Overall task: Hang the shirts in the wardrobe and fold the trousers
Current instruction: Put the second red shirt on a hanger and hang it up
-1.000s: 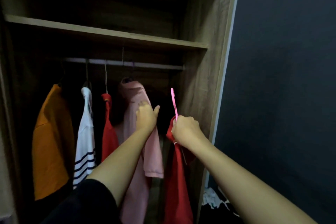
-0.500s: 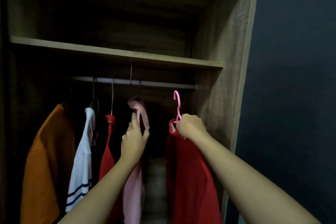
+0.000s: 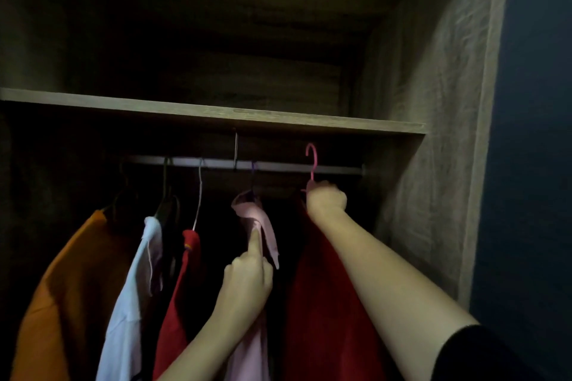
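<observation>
- Right hand (image 3: 325, 198) fisted on pink hanger (image 3: 312, 164), right of centre, raising red shirt (image 3: 325, 303); hook seemingly just above rail (image 3: 278, 168).
- Left hand (image 3: 247, 281), forefinger extended, nudging pink shirt (image 3: 263, 226) aside for room.

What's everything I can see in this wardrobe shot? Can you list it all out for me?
Rail: one, grey metal, under the shelf.
Shelf: one, wood, across the wardrobe above the rail.
Side panel: one, wood, right.
Wall: dark blue, far right.
Orange shirt: one, hanging far left.
White shirt: one, hanging next.
Small red shirt: one, on a white hanger.
Pink shirt: one, hanging mid-rail.
Big red shirt: one, right, on the pink hanger.
Pink hanger: one, hook raised level with the rail; whether it is hooked on cannot be told.
Left hand: forefinger touching the pink shirt.
Right hand: gripping the pink hanger's neck.
</observation>
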Available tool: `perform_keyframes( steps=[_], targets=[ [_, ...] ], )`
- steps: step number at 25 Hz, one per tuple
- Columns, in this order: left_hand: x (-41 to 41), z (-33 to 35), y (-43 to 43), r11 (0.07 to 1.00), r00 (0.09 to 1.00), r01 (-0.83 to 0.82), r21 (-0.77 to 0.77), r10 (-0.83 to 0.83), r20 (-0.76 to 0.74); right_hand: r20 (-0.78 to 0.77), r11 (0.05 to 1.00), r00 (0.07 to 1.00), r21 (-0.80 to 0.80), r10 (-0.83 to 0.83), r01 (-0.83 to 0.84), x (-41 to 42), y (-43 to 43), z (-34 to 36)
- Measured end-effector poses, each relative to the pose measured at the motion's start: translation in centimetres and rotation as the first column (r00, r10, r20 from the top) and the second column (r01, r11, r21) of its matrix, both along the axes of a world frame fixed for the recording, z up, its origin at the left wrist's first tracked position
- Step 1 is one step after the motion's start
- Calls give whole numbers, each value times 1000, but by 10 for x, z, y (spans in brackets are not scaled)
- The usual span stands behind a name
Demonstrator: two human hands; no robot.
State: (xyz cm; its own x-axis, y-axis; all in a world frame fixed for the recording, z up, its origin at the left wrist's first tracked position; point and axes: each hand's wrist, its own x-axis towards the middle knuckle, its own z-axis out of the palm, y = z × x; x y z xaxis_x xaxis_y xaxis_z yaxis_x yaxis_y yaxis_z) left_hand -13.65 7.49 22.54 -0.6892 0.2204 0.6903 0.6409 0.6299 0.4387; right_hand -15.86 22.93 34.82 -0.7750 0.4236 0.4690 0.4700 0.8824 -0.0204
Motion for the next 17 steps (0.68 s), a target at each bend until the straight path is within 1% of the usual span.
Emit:
perform_keyframes(
  steps=[3, 6, 9, 12, 15, 17],
  targets=[
    [3, 4, -2, 1000, 1000, 9, -24, -9, -1, -8, 999, 1000, -53, -4, 3, -19, 7, -2],
    [6, 8, -2, 999, 1000, -1, -51, 0, -18, 18, 996, 1000, -90, 7, -6, -26, 9, -15],
    [3, 7, -1, 998, 1000, -10, -65, 11, 18, 26, 992, 999, -125, 37, -34, -28, 11, -33],
    [5, 5, 3, 1000, 998, 3, -8, -2, 57, 42, 985, 999, -173, 20, -12, -20, 10, -38],
    [6, 3, 14, 994, 990, 6, 111, -22, 141, 19, 974, 1000, -225, -14, 18, -7, 7, -46],
    [9, 5, 25, 993, 982, -19, 113, -3, 188, -16, 971, 999, -237, -37, 32, 5, 9, -52]
  ],
)
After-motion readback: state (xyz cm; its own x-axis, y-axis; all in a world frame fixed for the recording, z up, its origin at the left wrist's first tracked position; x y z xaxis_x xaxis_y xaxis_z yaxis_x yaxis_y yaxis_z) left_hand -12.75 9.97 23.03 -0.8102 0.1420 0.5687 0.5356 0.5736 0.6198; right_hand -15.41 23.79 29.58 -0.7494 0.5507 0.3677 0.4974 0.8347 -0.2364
